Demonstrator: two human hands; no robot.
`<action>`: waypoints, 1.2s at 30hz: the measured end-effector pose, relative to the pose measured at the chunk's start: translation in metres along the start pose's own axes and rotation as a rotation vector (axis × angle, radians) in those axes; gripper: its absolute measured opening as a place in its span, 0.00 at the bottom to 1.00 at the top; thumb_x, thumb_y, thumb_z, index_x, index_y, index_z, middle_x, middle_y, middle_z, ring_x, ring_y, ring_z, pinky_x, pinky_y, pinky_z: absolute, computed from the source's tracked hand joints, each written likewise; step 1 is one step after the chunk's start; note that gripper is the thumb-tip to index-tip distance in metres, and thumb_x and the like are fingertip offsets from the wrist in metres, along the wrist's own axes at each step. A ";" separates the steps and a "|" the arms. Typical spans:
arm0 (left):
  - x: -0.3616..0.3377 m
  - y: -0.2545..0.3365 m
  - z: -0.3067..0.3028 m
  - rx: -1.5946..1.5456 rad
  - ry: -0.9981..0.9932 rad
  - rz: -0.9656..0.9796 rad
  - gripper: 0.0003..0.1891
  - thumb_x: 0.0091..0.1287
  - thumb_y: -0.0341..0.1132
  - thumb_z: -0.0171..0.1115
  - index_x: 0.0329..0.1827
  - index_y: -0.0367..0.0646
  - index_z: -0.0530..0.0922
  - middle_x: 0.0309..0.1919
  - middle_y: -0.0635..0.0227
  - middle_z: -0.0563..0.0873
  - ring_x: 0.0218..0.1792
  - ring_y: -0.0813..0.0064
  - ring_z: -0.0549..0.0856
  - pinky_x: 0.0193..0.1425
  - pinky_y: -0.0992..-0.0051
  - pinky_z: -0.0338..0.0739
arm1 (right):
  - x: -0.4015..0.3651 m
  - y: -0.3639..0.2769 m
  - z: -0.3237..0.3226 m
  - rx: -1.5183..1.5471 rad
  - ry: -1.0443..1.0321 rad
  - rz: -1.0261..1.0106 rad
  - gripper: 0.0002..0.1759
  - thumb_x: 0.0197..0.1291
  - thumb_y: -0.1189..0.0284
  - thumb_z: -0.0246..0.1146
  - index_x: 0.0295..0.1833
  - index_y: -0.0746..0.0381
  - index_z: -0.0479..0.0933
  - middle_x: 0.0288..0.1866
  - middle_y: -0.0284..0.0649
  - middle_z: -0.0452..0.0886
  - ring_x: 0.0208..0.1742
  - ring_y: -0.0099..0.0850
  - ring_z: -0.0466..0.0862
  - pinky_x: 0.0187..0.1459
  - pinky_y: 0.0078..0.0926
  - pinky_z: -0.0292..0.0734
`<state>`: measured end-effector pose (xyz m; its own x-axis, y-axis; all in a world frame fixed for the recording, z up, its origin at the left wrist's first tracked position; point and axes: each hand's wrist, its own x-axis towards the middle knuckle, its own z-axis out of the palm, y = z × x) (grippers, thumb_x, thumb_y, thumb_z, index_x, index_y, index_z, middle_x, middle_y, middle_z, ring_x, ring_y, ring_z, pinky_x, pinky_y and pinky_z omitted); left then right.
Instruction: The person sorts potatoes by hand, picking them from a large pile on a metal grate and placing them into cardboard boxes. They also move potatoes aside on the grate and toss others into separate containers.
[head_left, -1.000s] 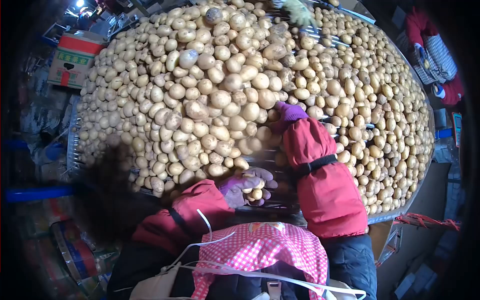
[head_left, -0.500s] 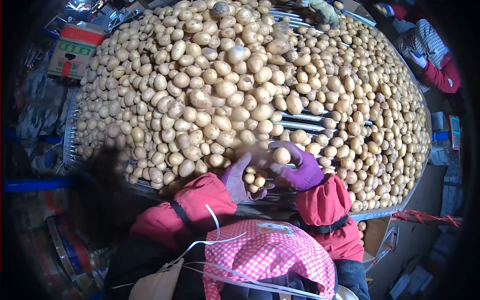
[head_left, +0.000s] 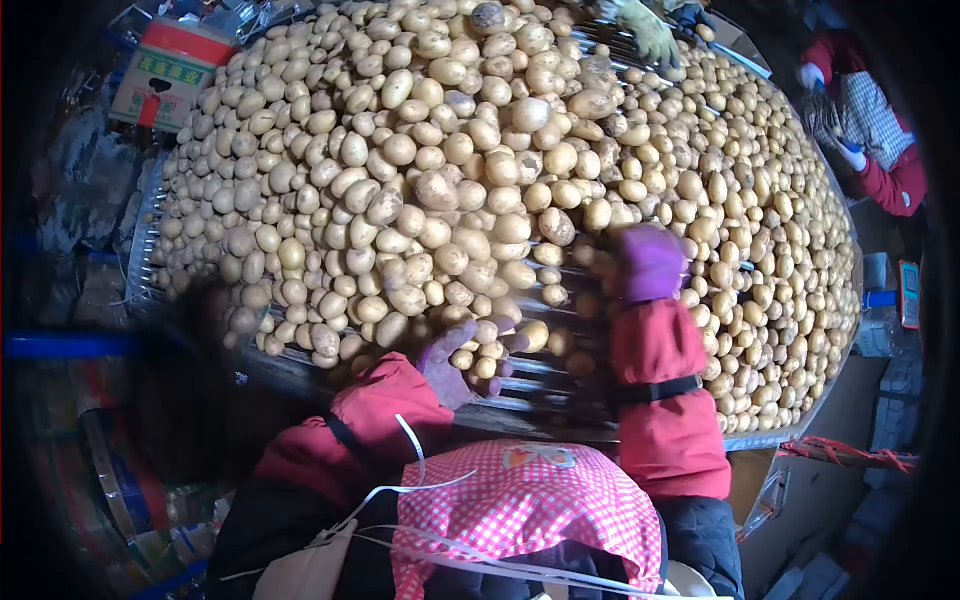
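Note:
My left hand [head_left: 446, 368], in a purple glove, cups several small potatoes [head_left: 490, 351] at the near edge of the slatted metal table [head_left: 525, 388]. The fingers curl around them with the palm turned up. Farther out and to the right, my right hand [head_left: 650, 262], also gloved in purple, reaches back-down over the loose potatoes. Its fingers are blurred and mostly hidden, so I cannot see what they hold. A large heap of potatoes [head_left: 400, 190] spreads across the table around both hands.
Across the table, another person's gloved hand [head_left: 650, 35] reaches in at the far edge. A second person in red sleeves [head_left: 893, 185] is at the far right. A printed carton [head_left: 165, 80] stands at the back left. Red cord [head_left: 840, 452] stretches off the right corner.
My right hand has moved away from the left, out to the right over the potatoes. The single potato it held no longer shows. My left hand still cups its small potatoes.

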<state>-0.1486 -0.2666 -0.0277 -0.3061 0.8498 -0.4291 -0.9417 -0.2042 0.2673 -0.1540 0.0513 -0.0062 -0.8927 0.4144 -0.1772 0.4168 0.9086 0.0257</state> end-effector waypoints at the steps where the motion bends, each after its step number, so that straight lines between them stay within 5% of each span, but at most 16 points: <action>1: -0.002 -0.001 -0.002 -0.004 0.019 0.012 0.30 0.73 0.57 0.57 0.69 0.46 0.71 0.52 0.61 0.81 0.46 0.65 0.81 0.43 0.65 0.79 | -0.020 0.028 -0.019 0.003 0.170 -0.003 0.22 0.40 0.52 0.74 0.43 0.48 0.86 0.46 0.32 0.85 0.54 0.36 0.83 0.61 0.40 0.73; 2: -0.002 -0.002 -0.001 -0.005 0.048 0.005 0.26 0.74 0.52 0.57 0.68 0.46 0.72 0.49 0.62 0.82 0.41 0.67 0.79 0.40 0.68 0.77 | -0.002 0.074 0.039 -0.033 0.538 -0.008 0.14 0.38 0.59 0.73 0.34 0.49 0.83 0.40 0.34 0.83 0.48 0.42 0.82 0.48 0.43 0.77; 3: 0.001 -0.002 -0.002 0.012 0.042 0.002 0.25 0.75 0.50 0.56 0.69 0.47 0.71 0.50 0.61 0.82 0.39 0.68 0.79 0.39 0.69 0.76 | -0.007 0.072 0.032 -0.097 0.713 -0.004 0.13 0.43 0.62 0.71 0.36 0.50 0.83 0.40 0.35 0.83 0.48 0.43 0.82 0.47 0.43 0.78; 5: 0.005 -0.003 -0.008 0.051 0.041 -0.005 0.24 0.75 0.47 0.55 0.71 0.48 0.70 0.51 0.60 0.82 0.36 0.68 0.79 0.37 0.70 0.75 | -0.017 0.028 0.009 0.078 0.258 -0.018 0.13 0.49 0.65 0.68 0.43 0.51 0.82 0.42 0.37 0.83 0.48 0.45 0.83 0.47 0.46 0.78; 8: 0.002 0.001 0.001 0.047 0.018 -0.019 0.25 0.76 0.42 0.57 0.74 0.50 0.67 0.55 0.57 0.81 0.36 0.70 0.82 0.36 0.72 0.78 | -0.028 -0.057 0.080 0.095 0.116 -0.129 0.14 0.55 0.62 0.66 0.48 0.51 0.78 0.46 0.41 0.83 0.46 0.47 0.83 0.44 0.49 0.78; 17: 0.006 0.002 0.008 0.111 0.075 -0.079 0.25 0.77 0.34 0.56 0.76 0.55 0.64 0.63 0.53 0.77 0.43 0.69 0.84 0.45 0.69 0.83 | -0.056 -0.075 0.037 0.491 0.234 -0.282 0.15 0.53 0.59 0.68 0.42 0.55 0.79 0.34 0.43 0.83 0.39 0.48 0.84 0.38 0.47 0.77; 19: 0.011 0.002 0.008 0.152 0.122 -0.076 0.22 0.78 0.45 0.54 0.72 0.52 0.68 0.58 0.59 0.80 0.44 0.66 0.85 0.45 0.65 0.85 | -0.064 -0.069 0.023 0.545 0.171 -0.177 0.20 0.54 0.59 0.69 0.52 0.52 0.77 0.40 0.43 0.84 0.43 0.48 0.84 0.41 0.47 0.79; 21: 0.014 -0.003 -0.001 -0.017 0.091 -0.078 0.23 0.78 0.53 0.53 0.66 0.49 0.73 0.52 0.64 0.82 0.45 0.65 0.85 0.44 0.64 0.86 | -0.078 -0.059 0.010 0.665 0.246 -0.310 0.20 0.51 0.62 0.72 0.50 0.53 0.79 0.35 0.42 0.85 0.39 0.49 0.85 0.41 0.45 0.79; 22: 0.016 -0.003 -0.002 -0.145 0.132 -0.102 0.26 0.76 0.61 0.51 0.57 0.46 0.77 0.41 0.71 0.82 0.42 0.63 0.86 0.45 0.60 0.86 | -0.086 -0.059 -0.004 0.721 0.241 -0.403 0.20 0.50 0.63 0.72 0.50 0.53 0.80 0.34 0.41 0.85 0.38 0.48 0.85 0.41 0.44 0.79; 23: 0.017 -0.005 -0.021 -0.189 0.001 -0.149 0.27 0.75 0.62 0.51 0.54 0.47 0.78 0.37 0.70 0.81 0.42 0.61 0.86 0.45 0.55 0.85 | -0.091 -0.061 -0.010 0.775 0.241 -0.497 0.20 0.50 0.64 0.72 0.51 0.53 0.80 0.34 0.41 0.85 0.38 0.48 0.85 0.42 0.43 0.80; 24: 0.021 -0.006 -0.024 -0.191 -0.033 -0.143 0.27 0.74 0.62 0.52 0.56 0.48 0.78 0.37 0.69 0.82 0.44 0.59 0.85 0.45 0.55 0.84 | -0.095 -0.067 -0.011 0.853 0.272 -0.506 0.14 0.54 0.57 0.68 0.42 0.53 0.80 0.37 0.38 0.83 0.41 0.46 0.84 0.45 0.49 0.78; 27: 0.027 -0.006 -0.016 -0.176 -0.066 -0.149 0.27 0.73 0.62 0.54 0.61 0.50 0.76 0.39 0.67 0.83 0.47 0.56 0.85 0.42 0.56 0.82 | -0.073 -0.056 -0.032 0.528 0.645 -0.572 0.14 0.57 0.57 0.66 0.47 0.48 0.81 0.50 0.37 0.83 0.55 0.47 0.82 0.56 0.53 0.75; 28: 0.025 -0.004 -0.004 -0.169 -0.062 -0.160 0.28 0.73 0.62 0.55 0.63 0.51 0.76 0.40 0.67 0.83 0.48 0.55 0.85 0.41 0.57 0.82 | -0.050 -0.044 0.002 0.366 0.501 -0.391 0.23 0.51 0.61 0.70 0.56 0.42 0.80 0.66 0.40 0.77 0.65 0.53 0.75 0.61 0.56 0.71; 30: 0.020 -0.001 0.012 -0.145 0.048 -0.179 0.28 0.73 0.61 0.55 0.65 0.51 0.75 0.41 0.66 0.83 0.49 0.54 0.85 0.40 0.58 0.81 | -0.019 -0.019 0.028 0.145 0.373 -0.237 0.24 0.51 0.56 0.70 0.57 0.37 0.80 0.65 0.36 0.78 0.70 0.51 0.72 0.69 0.55 0.63; 32: 0.020 0.002 0.007 -0.085 0.102 -0.172 0.27 0.73 0.58 0.56 0.65 0.49 0.74 0.44 0.64 0.82 0.51 0.52 0.85 0.40 0.59 0.82 | -0.007 0.011 0.011 0.152 0.223 -0.174 0.15 0.50 0.53 0.67 0.46 0.36 0.84 0.62 0.30 0.80 0.73 0.49 0.69 0.75 0.58 0.56; 36: 0.022 0.002 -0.001 0.059 0.086 -0.169 0.24 0.73 0.52 0.58 0.62 0.43 0.76 0.48 0.60 0.83 0.50 0.53 0.85 0.41 0.60 0.83 | 0.013 0.093 0.053 -0.119 0.266 -0.015 0.22 0.58 0.52 0.63 0.59 0.38 0.79 0.77 0.30 0.68 0.77 0.49 0.65 0.75 0.54 0.59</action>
<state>-0.1572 -0.2493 -0.0377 -0.1575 0.8245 -0.5436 -0.9717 -0.0312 0.2342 -0.1172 0.1384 -0.0586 -0.9187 0.3855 0.0855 0.3942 0.9079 0.1425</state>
